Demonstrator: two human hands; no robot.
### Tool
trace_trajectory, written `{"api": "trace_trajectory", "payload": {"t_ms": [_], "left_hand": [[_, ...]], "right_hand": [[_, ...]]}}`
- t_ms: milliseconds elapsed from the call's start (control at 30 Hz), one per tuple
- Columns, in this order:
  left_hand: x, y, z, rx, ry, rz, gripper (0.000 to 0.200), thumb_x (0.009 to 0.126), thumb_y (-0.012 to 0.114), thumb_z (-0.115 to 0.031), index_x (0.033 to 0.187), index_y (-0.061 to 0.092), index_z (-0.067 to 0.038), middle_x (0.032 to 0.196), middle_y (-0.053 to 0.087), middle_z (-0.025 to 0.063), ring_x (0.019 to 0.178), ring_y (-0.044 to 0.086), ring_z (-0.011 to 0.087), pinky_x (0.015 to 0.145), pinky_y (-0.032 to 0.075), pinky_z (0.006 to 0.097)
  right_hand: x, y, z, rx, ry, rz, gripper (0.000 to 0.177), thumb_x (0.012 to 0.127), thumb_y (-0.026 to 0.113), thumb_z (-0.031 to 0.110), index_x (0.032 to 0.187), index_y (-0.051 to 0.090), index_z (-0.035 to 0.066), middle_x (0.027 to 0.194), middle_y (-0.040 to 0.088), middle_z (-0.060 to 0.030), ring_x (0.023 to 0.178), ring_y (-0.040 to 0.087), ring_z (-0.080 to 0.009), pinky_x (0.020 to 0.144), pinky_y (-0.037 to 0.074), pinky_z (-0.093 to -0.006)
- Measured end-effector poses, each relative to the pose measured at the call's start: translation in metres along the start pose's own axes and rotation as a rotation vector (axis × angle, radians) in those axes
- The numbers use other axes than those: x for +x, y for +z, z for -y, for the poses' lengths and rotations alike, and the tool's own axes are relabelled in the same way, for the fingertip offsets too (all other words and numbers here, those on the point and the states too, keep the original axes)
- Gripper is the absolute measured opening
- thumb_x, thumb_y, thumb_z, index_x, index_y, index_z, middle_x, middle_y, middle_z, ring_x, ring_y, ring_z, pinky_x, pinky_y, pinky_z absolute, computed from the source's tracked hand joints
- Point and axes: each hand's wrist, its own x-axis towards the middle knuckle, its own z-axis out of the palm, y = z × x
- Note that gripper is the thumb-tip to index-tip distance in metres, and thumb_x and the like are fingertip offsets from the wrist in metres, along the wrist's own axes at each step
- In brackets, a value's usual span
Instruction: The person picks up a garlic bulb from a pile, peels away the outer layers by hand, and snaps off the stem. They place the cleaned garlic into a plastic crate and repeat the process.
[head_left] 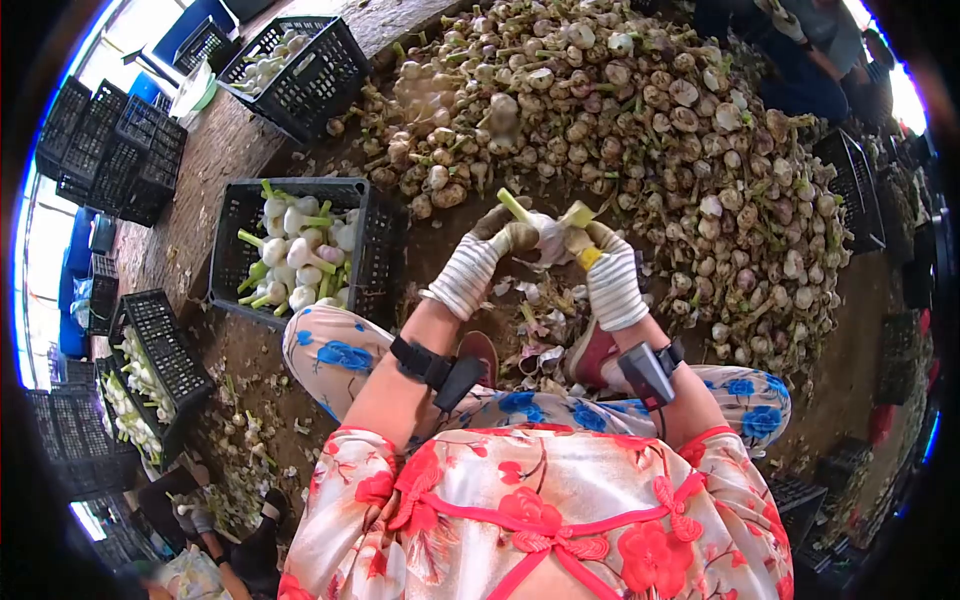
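Garlic bulb [547, 238], pale and green-stemmed, held above the floor [245, 350] between two gloved hands: the left hand [475, 262] has its grip closed on one side with the fingertips, while the right hand [612, 280], a yellow band about one finger, pinches the other. Beneath lie loose peelings [540, 345]. Left of the knees, a black crate [378, 245] holds trimmed white bulbs [300, 245] with green stem stubs, heaped inside its rim. Beyond the hands, a broad heap of untrimmed garlic [620, 110] covers the floor. Near the heap's left edge, another crate [315, 95] contains white bulbs; at its right edge, the contents of a dark crate [850, 190] cannot be made out. Stacked crates [110, 150] stand at far left.
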Motion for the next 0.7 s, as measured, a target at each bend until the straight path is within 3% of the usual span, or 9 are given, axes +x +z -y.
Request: {"api": "trace_trajectory", "payload": {"t_ms": [67,200,233,267,333,433,567,633,700], "left_hand": [[0.007,-0.002,0.018,-0.149,0.139,-0.117,0.035,0.079,0.063,-0.018,0.109,0.053,-0.004,0.095,0.059,0.0066,0.080,0.059,0.0156,0.071,0.050,0.0274],[0.001,-0.001,0.013,-0.141,0.143,-0.238,0.032,0.079,0.063,-0.024,0.103,0.055,-0.003,0.093,0.060,0.0077,0.076,0.058,0.0148,0.064,0.050,0.0265],[0.002,-0.004,0.013,-0.147,0.175,-0.171,0.036,0.079,0.063,-0.027,0.105,0.054,-0.003,0.092,0.060,0.0073,0.075,0.058,0.0143,0.061,0.049,0.0260],[0.004,-0.004,0.010,-0.142,0.188,-0.163,0.036,0.079,0.063,-0.027,0.105,0.054,-0.003,0.092,0.060,0.0073,0.075,0.058,0.0143,0.061,0.049,0.0260],[0.002,-0.004,0.012,-0.150,0.198,-0.146,0.040,0.079,0.063,-0.029,0.108,0.054,-0.003,0.093,0.060,0.0073,0.075,0.058,0.0142,0.061,0.049,0.0253],[0.004,0.000,0.016,-0.050,0.156,-0.178,0.039,0.081,0.060,-0.030,0.110,0.054,-0.003,0.094,0.060,0.0060,0.081,0.058,0.0131,0.067,0.049,0.0246],[0.012,-0.004,0.040,-0.152,0.200,-0.179,0.028,0.085,0.057,-0.022,0.106,0.057,-0.003,0.095,0.061,0.0043,0.082,0.058,0.0113,0.073,0.049,0.0233],[0.001,0.005,0.023,-0.112,0.167,-0.172,0.030,0.084,0.058,-0.024,0.106,0.057,-0.004,0.096,0.061,0.0042,0.082,0.057,0.0107,0.072,0.048,0.0232],[-0.003,0.007,0.017,-0.074,0.131,-0.162,0.032,0.083,0.059,-0.026,0.106,0.056,-0.004,0.096,0.060,0.0040,0.082,0.056,0.0101,0.071,0.047,0.0231]], "right_hand": [[-0.003,0.008,-0.018,-0.128,-0.087,-0.045,0.021,0.083,0.058,0.007,0.101,0.057,-0.004,0.084,0.061,-0.0034,0.073,0.051,-0.0055,0.066,0.044,-0.0192],[0.020,-0.002,-0.023,-0.220,-0.081,-0.148,0.015,0.082,0.055,0.001,0.095,0.058,-0.003,0.083,0.061,-0.0064,0.071,0.053,-0.0083,0.064,0.045,-0.0218],[0.041,-0.032,-0.047,-0.189,0.145,-0.240,0.014,0.083,0.052,0.002,0.095,0.058,-0.002,0.084,0.062,-0.0081,0.069,0.055,-0.0099,0.063,0.046,-0.0218],[0.057,-0.059,-0.077,-0.290,0.024,-0.150,0.021,0.084,0.054,0.010,0.102,0.056,-0.001,0.088,0.061,-0.0082,0.070,0.055,-0.0114,0.062,0.045,-0.0221],[0.032,-0.026,-0.031,-0.064,0.072,-0.094,0.035,0.083,0.058,0.022,0.108,0.052,-0.002,0.092,0.060,-0.0075,0.074,0.055,-0.0121,0.065,0.045,-0.0225],[0.020,-0.001,-0.004,-0.246,-0.065,0.023,0.048,0.082,0.061,0.033,0.110,0.050,-0.005,0.092,0.059,-0.0065,0.080,0.052,-0.0107,0.071,0.044,-0.0225],[0.019,0.012,-0.002,-0.446,-0.160,0.027,0.037,0.081,0.062,0.026,0.101,0.054,-0.004,0.087,0.059,-0.0056,0.078,0.052,-0.0094,0.069,0.044,-0.0224],[0.021,0.004,0.000,-0.201,0.102,0.046,0.028,0.082,0.061,0.019,0.098,0.056,-0.004,0.085,0.060,-0.0052,0.077,0.052,-0.0080,0.068,0.044,-0.0227],[0.021,0.001,-0.001,-0.077,0.133,0.006,0.024,0.083,0.059,0.017,0.095,0.057,-0.004,0.085,0.060,-0.0051,0.076,0.052,-0.0079,0.066,0.044,-0.0230]]}}
